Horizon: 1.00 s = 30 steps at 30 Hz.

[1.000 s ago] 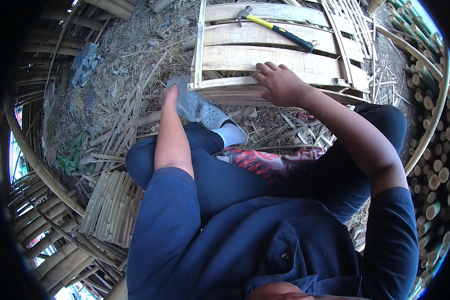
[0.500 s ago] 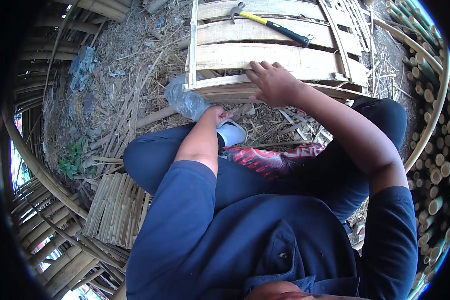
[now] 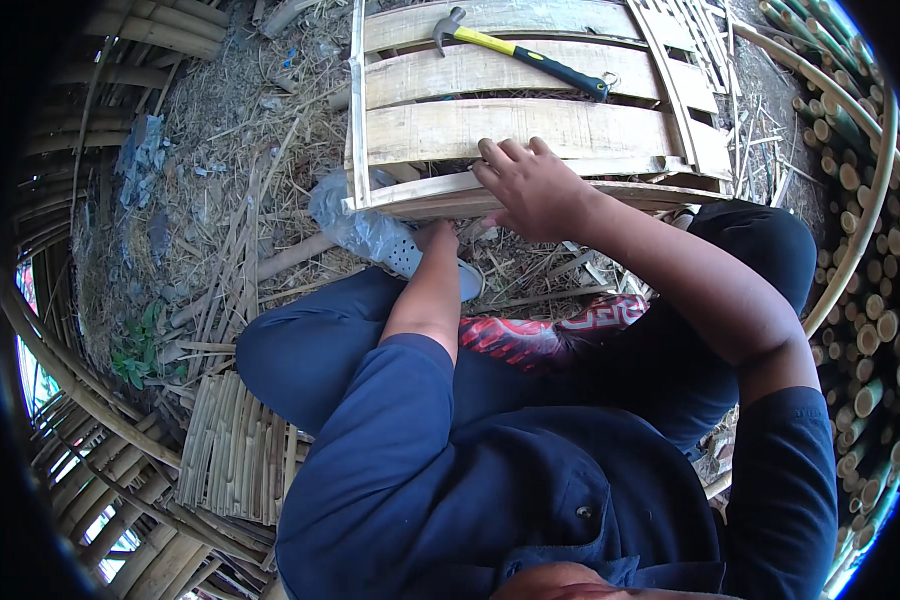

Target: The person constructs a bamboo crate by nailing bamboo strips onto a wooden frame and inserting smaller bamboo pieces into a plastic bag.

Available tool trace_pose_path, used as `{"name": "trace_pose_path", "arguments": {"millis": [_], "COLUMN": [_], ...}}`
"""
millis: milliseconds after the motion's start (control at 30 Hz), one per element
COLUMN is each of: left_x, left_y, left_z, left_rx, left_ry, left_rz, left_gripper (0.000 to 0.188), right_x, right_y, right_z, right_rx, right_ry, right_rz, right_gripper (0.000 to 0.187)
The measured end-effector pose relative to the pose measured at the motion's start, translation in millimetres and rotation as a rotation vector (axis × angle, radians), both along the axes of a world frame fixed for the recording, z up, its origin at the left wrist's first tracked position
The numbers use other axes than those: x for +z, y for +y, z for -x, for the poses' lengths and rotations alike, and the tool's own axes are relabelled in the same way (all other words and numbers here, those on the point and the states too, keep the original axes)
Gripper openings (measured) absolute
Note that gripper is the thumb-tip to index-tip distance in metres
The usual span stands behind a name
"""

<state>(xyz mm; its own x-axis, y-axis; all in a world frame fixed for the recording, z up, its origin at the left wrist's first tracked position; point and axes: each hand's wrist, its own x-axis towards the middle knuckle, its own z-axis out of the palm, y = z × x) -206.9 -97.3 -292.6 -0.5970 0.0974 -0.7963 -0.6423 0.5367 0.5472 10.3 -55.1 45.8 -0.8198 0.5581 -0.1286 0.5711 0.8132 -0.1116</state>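
Observation:
A slatted wooden crate point(image 3: 515, 130) lies in front of me, pale boards spaced apart with thin strips across them. My right hand point(image 3: 535, 190) grips its near edge, fingers over the top and thumb below. Under that edge, beside my grey perforated shoe point(image 3: 402, 250), is my left hand point(image 3: 438, 237); its fingers are hidden, so what it touches cannot be seen. A claw hammer point(image 3: 520, 55) with a yellow and black handle rests across the upper slats, apart from both hands.
Clear plastic point(image 3: 355, 215) lies by the crate's near left corner. A bundle of short split bamboo sticks point(image 3: 232, 450) is at my left. Stacked bamboo poles point(image 3: 870, 300) stand close on the right, beside a bent cane point(image 3: 863, 235). Straw and wood scraps litter the ground.
My left hand has moved forward from above the shoe to beneath the crate's near edge. My right hand stays on that edge. The whole view has shifted slightly.

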Motion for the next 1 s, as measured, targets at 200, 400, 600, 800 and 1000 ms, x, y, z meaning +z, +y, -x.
{"name": "trace_pose_path", "arguments": {"millis": [200, 400, 600, 800, 1000], "left_x": [36.4, -35.5, -18.2, -8.4, 17.5], "left_y": [0.4, -21.6, -13.0, -20.8, -38.1], "left_z": [-24.4, 2.4, -18.9, -22.7, -41.4], "left_rx": [-0.142, -0.221, 0.12, -0.155, -1.04], "left_ry": [0.248, 0.381, 0.475, 0.576, 0.482], "left_rz": [0.277, 0.147, -0.27, 0.106, 0.209], "left_gripper": [0.023, 0.021, 0.02, 0.054, 0.035], "right_x": [-2.5, 10.9, -0.9, 5.2, -1.5], "right_y": [2.1, 6.2, 13.3, 11.8, 7.5], "right_z": [-3.3, 5.3, -11.2, -14.9, -44.1], "right_rx": [-0.004, 0.026, 0.018, 0.017, -0.121], "right_ry": [0.021, 0.03, 0.064, 0.131, -0.073], "right_rz": [-0.043, 0.038, 0.023, 0.111, -0.053], "right_gripper": [0.065, 0.066, 0.062, 0.064, 0.077]}}
